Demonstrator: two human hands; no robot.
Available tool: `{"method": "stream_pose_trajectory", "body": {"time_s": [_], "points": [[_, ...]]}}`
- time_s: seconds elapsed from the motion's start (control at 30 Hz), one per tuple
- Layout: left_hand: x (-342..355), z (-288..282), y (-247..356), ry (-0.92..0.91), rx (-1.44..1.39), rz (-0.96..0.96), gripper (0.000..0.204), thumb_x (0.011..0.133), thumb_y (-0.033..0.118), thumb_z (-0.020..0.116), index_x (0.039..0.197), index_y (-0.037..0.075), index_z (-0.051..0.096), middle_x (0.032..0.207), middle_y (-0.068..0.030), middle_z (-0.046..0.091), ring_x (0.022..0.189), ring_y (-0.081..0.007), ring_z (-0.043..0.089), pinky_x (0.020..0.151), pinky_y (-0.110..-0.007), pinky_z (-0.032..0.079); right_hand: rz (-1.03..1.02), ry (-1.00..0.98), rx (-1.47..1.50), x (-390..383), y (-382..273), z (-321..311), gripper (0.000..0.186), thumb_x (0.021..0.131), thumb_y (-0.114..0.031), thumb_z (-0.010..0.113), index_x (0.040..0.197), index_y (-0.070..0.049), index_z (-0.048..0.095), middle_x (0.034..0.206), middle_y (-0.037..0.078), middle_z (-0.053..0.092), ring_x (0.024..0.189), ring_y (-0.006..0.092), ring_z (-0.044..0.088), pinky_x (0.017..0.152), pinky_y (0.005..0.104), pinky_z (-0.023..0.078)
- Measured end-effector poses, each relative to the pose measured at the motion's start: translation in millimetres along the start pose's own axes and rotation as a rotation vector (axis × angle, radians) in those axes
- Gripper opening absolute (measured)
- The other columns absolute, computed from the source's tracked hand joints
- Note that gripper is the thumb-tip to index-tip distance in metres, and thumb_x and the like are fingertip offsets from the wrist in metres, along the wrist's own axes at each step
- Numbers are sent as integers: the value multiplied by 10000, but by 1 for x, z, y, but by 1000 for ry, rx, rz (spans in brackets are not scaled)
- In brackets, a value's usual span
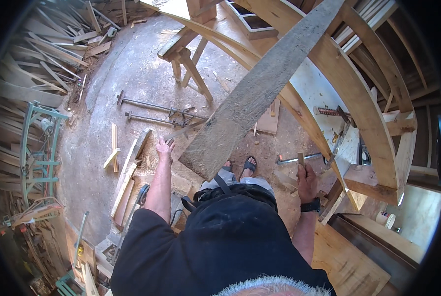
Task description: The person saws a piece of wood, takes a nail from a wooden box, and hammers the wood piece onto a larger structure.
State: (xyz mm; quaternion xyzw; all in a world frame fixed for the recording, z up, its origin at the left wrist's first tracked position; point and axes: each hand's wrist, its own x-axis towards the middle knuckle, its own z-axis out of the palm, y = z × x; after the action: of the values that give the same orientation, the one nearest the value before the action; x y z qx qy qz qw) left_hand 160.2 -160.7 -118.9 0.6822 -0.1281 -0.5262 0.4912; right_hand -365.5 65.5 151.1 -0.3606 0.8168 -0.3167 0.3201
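Observation:
A long weathered board (257, 89) runs diagonally across the upper middle, its wide end above my lap. My left hand (163, 150) is raised left of that end, its fingers curled at a dark, thin piece that I cannot make out. My right hand (307, 180) grips a short upright wooden stick (301, 160) beside a curved timber frame (366, 123). Near it lies a metal clamp bar (294, 159). A red-and-dark tool (326, 111) rests within the frame at the right.
Long bar clamps (151, 108) and loose wood strips (114, 148) lie on the concrete floor (92, 163). A wooden trestle (196, 74) stands at the back. Scrap wood (47, 59) and a green metal stand (38, 163) line the left. A white bucket (386, 219) sits at lower right.

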Motion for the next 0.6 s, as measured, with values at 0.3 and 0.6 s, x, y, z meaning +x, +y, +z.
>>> {"method": "stream_pose_trajectory", "body": {"time_s": [0.3, 0.6], "points": [[-19, -18, -21, -186, 154, 14, 500, 1123, 419, 382, 1291, 8, 613, 1264, -165, 685, 1100, -318, 703, 913, -449, 583, -5, -144, -198, 7, -9, 8, 325, 1029, -263, 602, 1253, -36, 664, 871, 132, 675, 774, 230, 649, 724, 374, 516], [-72, 68, -59, -506, 170, -1, 417, 1064, 387, 563, 1190, 9, 688, 1108, -109, 749, 961, -188, 719, 774, -322, 556, -53, -197, -131, 18, 39, 2, 464, 914, -316, 750, 1271, -38, 648, 1105, 237, 718, 1054, 415, 692, 891, 440, 539]]}}
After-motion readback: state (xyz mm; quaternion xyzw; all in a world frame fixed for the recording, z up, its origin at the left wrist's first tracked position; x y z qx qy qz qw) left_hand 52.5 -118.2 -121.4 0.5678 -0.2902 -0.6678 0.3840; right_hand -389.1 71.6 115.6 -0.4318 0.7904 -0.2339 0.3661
